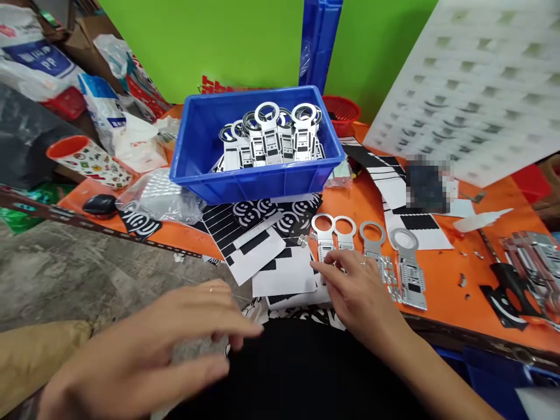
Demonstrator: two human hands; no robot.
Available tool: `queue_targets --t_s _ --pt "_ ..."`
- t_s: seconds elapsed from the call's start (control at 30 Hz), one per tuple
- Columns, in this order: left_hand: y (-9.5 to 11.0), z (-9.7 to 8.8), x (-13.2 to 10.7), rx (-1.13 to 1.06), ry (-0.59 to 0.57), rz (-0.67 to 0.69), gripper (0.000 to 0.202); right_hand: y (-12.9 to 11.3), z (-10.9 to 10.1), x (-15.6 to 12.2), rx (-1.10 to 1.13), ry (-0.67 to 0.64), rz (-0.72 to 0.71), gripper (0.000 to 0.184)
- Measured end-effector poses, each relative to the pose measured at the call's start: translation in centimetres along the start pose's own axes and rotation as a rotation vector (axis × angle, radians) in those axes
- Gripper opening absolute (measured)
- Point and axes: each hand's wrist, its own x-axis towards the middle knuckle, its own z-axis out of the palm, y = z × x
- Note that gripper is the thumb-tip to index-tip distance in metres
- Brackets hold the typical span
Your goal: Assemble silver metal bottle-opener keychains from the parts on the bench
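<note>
My left hand point(161, 344) is in the near left, slightly blurred, with thumb and fingers apart and nothing between them. My right hand point(356, 286) reaches over a row of flat silver metal plates with ring ends point(372, 247); its fingers are parted and partly cover the plates on the left. Whether the fingertips touch a plate is hard to make out. At the right end of the row lies another ring-ended plate point(412, 277). White sheets with black stickers point(284, 280) lie left of my right hand, and small silver pieces point(301, 240) rest by the plates.
A blue bin point(258, 185) behind the sheets holds several ring-ended plates. Bubble wrap point(168, 201), a black mouse point(100, 205) and a patterned cup point(91, 160) stand left. Right are a white bottle point(475, 223), black-handled scissors point(510, 286) and wrapped metal parts point(531, 262).
</note>
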Motion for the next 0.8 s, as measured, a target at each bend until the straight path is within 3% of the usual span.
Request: queue_targets --t_s 0.07,0.1,0.13,0.2,0.3,0.43,0.6,0.7,0.8 --pt "1.9 -0.2 5.2 0.060 -0.406 -0.023 0.024 -0.2 0.1 0.0 0.051 -0.006 -0.044 0.024" --pt "2.3 0.3 7.0 0.054 -0.530 -0.049 0.019 -0.3 0.2 -0.2 0.071 -0.029 -0.070 0.019" --pt "2.3 1.1 8.2 0.027 -0.561 -0.106 0.020 -0.5 0.4 -0.4 0.082 -0.064 -0.099 0.014" --pt "1.6 3.4 8.9 -0.067 -0.449 -0.219 0.028 -0.8 0.9 -0.8 0.082 -0.139 -0.150 0.009" --pt "0.4 7.1 8.2 -0.353 -0.257 -0.306 0.044 -1.5 1.9 -1.1 0.070 -0.196 -0.200 0.011" --pt "0.3 9.8 8.0 -0.600 -0.096 -0.341 0.036 -2.4 2.8 -0.7 0.034 -0.224 -0.250 0.014" --pt "1.0 9.7 8.6 -0.386 0.092 -0.230 0.013 -2.9 2.6 -0.2 0.014 -0.161 -0.249 0.022" --pt "1.7 9.1 8.7 -0.313 0.073 -0.185 0.012 -3.0 2.5 0.2 0.058 -0.114 -0.216 0.033" --pt "2.5 8.6 8.6 -0.278 0.035 -0.186 0.015 -3.3 2.6 0.8 0.102 -0.080 -0.223 0.030"
